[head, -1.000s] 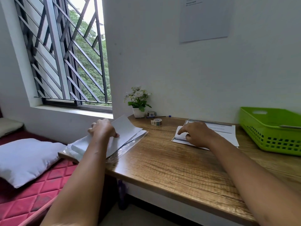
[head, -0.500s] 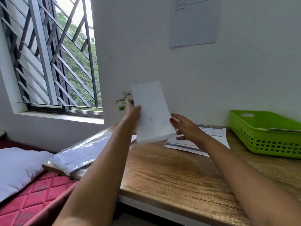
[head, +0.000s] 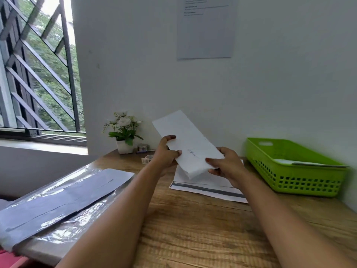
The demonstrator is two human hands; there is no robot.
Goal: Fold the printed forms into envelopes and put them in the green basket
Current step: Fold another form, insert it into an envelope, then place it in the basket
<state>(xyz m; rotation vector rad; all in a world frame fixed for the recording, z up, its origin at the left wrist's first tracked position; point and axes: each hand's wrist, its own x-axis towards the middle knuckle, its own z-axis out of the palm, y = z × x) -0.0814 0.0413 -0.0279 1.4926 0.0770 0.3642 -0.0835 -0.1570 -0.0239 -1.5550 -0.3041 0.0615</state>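
Both forearms reach forward from the bottom edge, converging over the desk [head: 193, 229]. The left hand [head: 166, 153] is raised with its wrist slightly bent, thumb on the near face of a white envelope [head: 190, 144] and fingers curled behind its left long edge, so it is clamped on the paper. The right hand [head: 225, 167] grips the envelope's lower end: thumb across the front near the bottom corner, fingers wrapped underneath, also closed on it. The envelope is held up off the desk, tilted, its top end leaning away to the left toward the wall and its lower end nearest the person. A small dark mark shows near its middle.

Directly below the hands lies a stack of printed forms [head: 204, 187], flat on the desk, with a dark band along the near edge. The green basket [head: 289, 182] stands to the right of the forms, against the wall, with some white paper already inside. At the left, a plastic-wrapped pack of envelopes [head: 63, 200] overhangs the desk's edge. A small potted plant [head: 123, 132] and rolls of tape [head: 146, 158] sit by the wall behind the left hand.
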